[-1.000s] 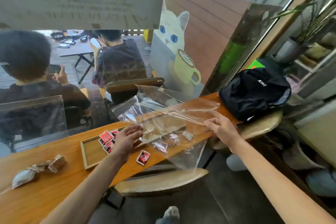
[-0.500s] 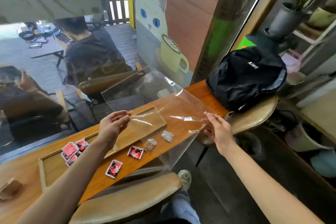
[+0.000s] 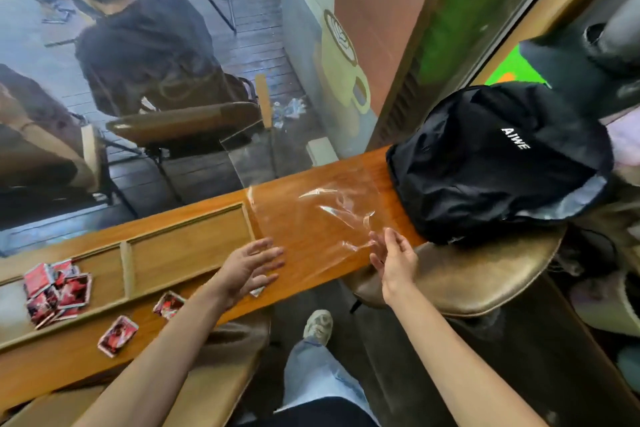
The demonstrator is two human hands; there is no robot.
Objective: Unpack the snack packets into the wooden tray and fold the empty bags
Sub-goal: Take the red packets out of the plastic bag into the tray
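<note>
A clear empty plastic bag (image 3: 311, 218) lies flat on the wooden counter, to the right of the wooden tray (image 3: 187, 246). My left hand (image 3: 252, 263) hovers with fingers spread at the bag's near left corner. My right hand (image 3: 393, 256) is at the bag's crumpled near right edge, fingers loosely spread; I cannot tell if it pinches the film. Several red snack packets (image 3: 57, 289) sit in the tray's left compartment. Two more red packets (image 3: 117, 334) (image 3: 168, 303) lie on the counter in front of the tray.
A black backpack (image 3: 491, 163) rests on a stool (image 3: 460, 284) at the counter's right end, close to the bag. A window runs along the counter's far side, with people seated beyond it. Another stool seat (image 3: 214, 378) is under my left arm.
The bag was held up taut between both hands; now it lies flat on the counter and my left hand has let go. The view has shifted right and down.
</note>
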